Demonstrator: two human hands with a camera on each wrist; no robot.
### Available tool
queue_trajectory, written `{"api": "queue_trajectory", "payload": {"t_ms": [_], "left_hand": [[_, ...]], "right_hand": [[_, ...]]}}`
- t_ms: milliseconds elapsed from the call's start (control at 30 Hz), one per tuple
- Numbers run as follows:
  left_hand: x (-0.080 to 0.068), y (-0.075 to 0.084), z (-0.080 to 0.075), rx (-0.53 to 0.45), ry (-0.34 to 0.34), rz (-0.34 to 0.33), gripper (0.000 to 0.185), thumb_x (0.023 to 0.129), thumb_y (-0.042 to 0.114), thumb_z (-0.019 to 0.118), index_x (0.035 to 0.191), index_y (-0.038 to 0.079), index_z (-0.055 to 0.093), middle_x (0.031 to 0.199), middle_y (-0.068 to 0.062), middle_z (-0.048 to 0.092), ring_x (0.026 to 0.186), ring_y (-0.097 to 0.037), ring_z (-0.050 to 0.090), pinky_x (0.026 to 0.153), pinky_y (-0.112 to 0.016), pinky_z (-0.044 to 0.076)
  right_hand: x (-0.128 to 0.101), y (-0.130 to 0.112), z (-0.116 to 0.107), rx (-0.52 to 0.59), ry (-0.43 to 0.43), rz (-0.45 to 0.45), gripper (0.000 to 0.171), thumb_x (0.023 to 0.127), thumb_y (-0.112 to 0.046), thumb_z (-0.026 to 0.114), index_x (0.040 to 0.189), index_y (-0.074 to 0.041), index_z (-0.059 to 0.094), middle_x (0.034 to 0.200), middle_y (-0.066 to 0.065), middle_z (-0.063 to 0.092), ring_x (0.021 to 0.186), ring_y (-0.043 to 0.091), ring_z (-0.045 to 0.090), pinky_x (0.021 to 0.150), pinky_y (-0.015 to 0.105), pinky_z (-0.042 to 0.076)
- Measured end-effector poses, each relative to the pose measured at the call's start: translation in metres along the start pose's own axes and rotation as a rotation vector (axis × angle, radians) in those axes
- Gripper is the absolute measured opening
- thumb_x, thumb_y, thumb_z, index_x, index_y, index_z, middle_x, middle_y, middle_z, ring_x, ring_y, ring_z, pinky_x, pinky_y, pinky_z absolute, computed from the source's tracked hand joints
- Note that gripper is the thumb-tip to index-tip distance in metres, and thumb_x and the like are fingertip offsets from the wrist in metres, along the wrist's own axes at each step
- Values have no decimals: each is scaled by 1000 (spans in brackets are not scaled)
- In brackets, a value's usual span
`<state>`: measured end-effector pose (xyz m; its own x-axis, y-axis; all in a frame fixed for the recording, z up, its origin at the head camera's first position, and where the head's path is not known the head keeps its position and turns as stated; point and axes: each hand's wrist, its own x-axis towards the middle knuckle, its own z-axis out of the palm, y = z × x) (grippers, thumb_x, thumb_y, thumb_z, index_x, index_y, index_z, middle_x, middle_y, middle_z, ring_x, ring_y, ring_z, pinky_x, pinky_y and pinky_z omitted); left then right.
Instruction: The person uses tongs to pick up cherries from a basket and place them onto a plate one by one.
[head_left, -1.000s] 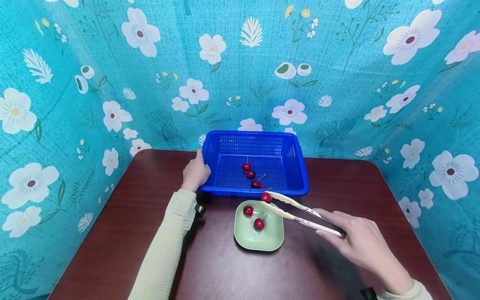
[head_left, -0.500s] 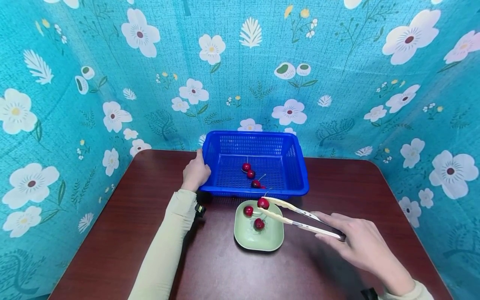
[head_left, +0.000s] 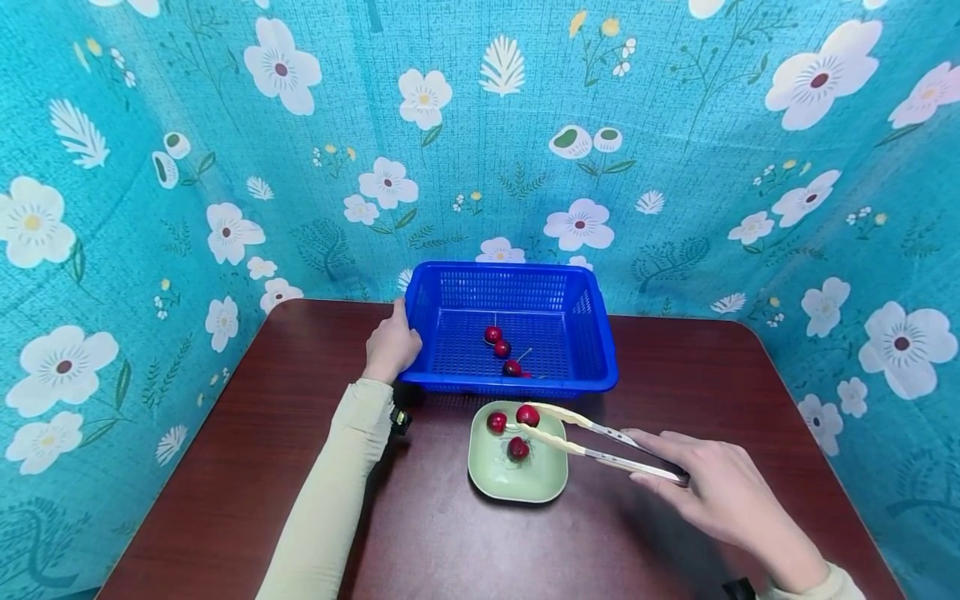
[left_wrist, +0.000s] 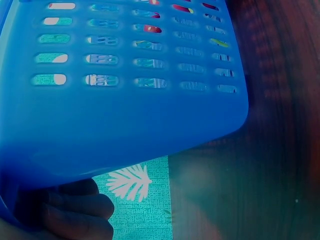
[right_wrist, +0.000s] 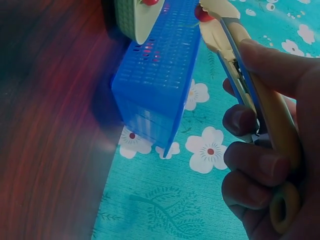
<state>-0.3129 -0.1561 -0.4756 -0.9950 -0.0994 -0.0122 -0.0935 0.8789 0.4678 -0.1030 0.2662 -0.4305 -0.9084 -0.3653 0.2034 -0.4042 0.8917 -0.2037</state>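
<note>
My right hand (head_left: 716, 483) grips a pair of tongs (head_left: 600, 433) with cream scalloped tips, its fingers curled round the handles in the right wrist view. Between the tips is a red cherry (head_left: 527, 415), over the back right of a pale green square dish (head_left: 513, 483). Two cherries lie in that dish, one at its left (head_left: 497, 422) and another near its middle (head_left: 518, 448). My left hand (head_left: 392, 343) holds the left rim of a blue perforated basket (head_left: 420, 333); its fingers (left_wrist: 80, 210) curl under the rim in the left wrist view. Several cherries (head_left: 502, 349) sit inside the basket.
The dark red-brown wooden table (head_left: 300, 433) carries the basket at the back and the dish just in front of it. Behind and at both sides hangs a turquoise floral cloth (head_left: 480, 183), close to the basket's far wall.
The tongs have come down and toward me with the cherry, from the basket's front rim to over the dish. My left hand and the basket have stayed put.
</note>
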Motion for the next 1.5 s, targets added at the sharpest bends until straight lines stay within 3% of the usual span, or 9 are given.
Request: {"api": "queue_trajectory", "payload": {"t_ms": [433,833,1500], "left_hand": [[0,-1,0,-9,-4,0,71,102,18,50,165,7,19,112,-26,71,83,-39,70,69,-53,54],[0,-2,0,-6,4,6,70,101,17,50,165,7,20,113,-27,71,86,-41,71,72,-56,55],[0,-1,1,1,3,5,71,101,17,49,165,7,20,107,-25,71,81,-39,70,68,-53,55]], "right_hand": [[3,5,9,-17,-46,31,51,82,-48,85,128,-30,75,85,-19,68,63,-2,45,56,25,40],[8,6,22,-10,-24,-23,47,82,-45,85,125,-29,76,82,-22,65,61,-4,42,53,26,37],[16,4,33,-51,-64,-6,46,82,-44,86,123,-27,76,75,-20,60,58,0,40,53,26,35]]}}
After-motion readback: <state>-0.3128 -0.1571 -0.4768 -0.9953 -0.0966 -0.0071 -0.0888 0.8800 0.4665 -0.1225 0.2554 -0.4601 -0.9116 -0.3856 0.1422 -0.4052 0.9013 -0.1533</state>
